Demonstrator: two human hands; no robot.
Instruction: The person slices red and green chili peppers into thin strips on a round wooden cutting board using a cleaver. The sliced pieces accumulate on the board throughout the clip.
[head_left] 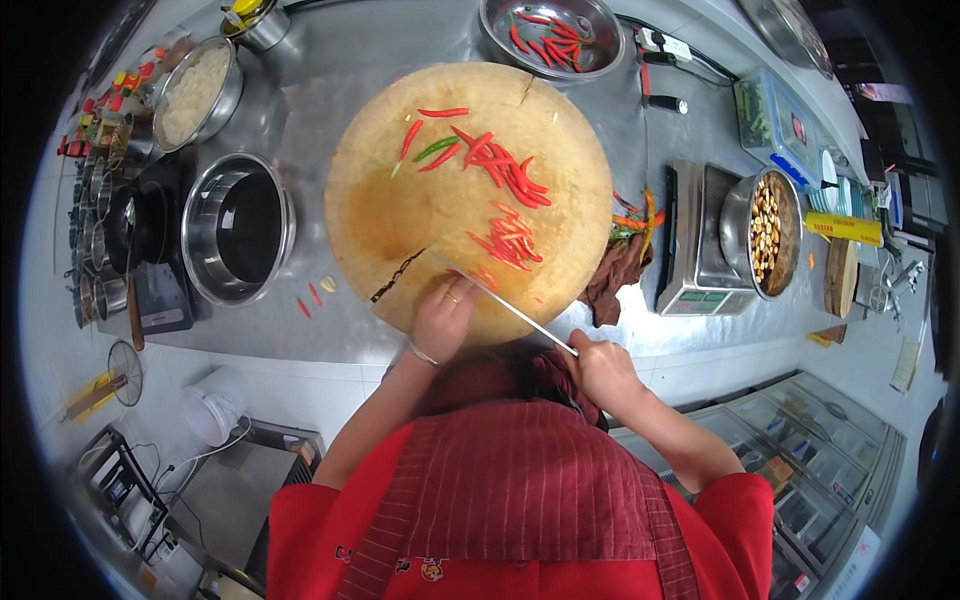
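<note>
My right hand [603, 368] is wrapped round the handle of a knife [515, 312], its blade slanting up to the left over the near part of a round wooden chopping board [375, 140]. Close to the blade's left side, my left hand [447, 318] rests on the board with fingers curled together; whatever lies beneath them is hidden. Just beyond the blade is a pile of sliced red chilli [510, 240]. Farther up lie several whole red chillies [505, 170] and a green chilli [437, 150]. A dark crack [398, 275] runs into the board left of my left hand.
A steel bowl of red chillies [552, 40] stands behind the board. Left are a steel basin [240, 230] and a bowl with pale contents [197, 95]. Right are a dark cloth [612, 280], a scale [700, 240], a bowl of brown pieces [767, 235] and a plastic box [768, 125].
</note>
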